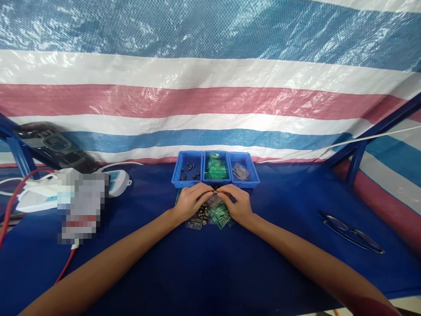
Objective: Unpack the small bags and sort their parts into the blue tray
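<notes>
My left hand (191,202) and my right hand (239,203) meet just in front of three blue bins, thumbs and fingers pinched together. What they pinch is too small to make out. Under and between them lies a pile: dark screw-like metal parts (202,213), a green bag of small pins (220,215), and clear little bags (194,224). The left bin (175,175) contains a few dark metal pieces (190,166). Green bags (215,168) fill much of the middle bin (216,180). In the right bin (253,171) are clear bags with greyish contents (240,171).
Eyeglasses (353,232) lie on the blue table (210,272) at the right. To the left are a white power strip (39,199), a white device (119,182), a blurred-out object (83,202) with a red cable (65,267), and a black-wrapped item (57,145). Behind hangs a striped tarp (210,101).
</notes>
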`<state>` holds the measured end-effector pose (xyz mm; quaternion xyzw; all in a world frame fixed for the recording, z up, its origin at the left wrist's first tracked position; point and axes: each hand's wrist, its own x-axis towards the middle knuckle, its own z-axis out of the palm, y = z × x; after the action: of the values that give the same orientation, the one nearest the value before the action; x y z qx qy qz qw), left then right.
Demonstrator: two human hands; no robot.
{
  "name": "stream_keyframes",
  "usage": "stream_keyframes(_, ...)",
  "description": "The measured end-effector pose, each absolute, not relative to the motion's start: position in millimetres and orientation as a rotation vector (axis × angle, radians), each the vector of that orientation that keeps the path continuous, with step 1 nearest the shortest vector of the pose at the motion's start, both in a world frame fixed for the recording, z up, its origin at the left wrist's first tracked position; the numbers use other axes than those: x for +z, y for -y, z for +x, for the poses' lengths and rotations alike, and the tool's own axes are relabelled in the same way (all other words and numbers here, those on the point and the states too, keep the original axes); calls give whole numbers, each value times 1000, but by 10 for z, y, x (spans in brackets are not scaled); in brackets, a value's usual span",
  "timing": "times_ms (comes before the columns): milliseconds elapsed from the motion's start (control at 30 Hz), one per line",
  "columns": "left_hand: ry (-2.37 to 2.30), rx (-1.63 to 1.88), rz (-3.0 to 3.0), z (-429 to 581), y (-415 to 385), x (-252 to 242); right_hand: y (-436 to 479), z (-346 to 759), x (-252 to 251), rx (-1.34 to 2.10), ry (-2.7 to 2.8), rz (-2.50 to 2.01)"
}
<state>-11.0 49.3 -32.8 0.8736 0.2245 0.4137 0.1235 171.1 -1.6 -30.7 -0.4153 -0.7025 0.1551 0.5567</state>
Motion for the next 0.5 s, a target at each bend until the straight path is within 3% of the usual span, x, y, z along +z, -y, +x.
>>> stream_keyframes(500, -638, 1141, 2577, -110, -485, -300, 7, 1711, -345, 357, 1679, -916)
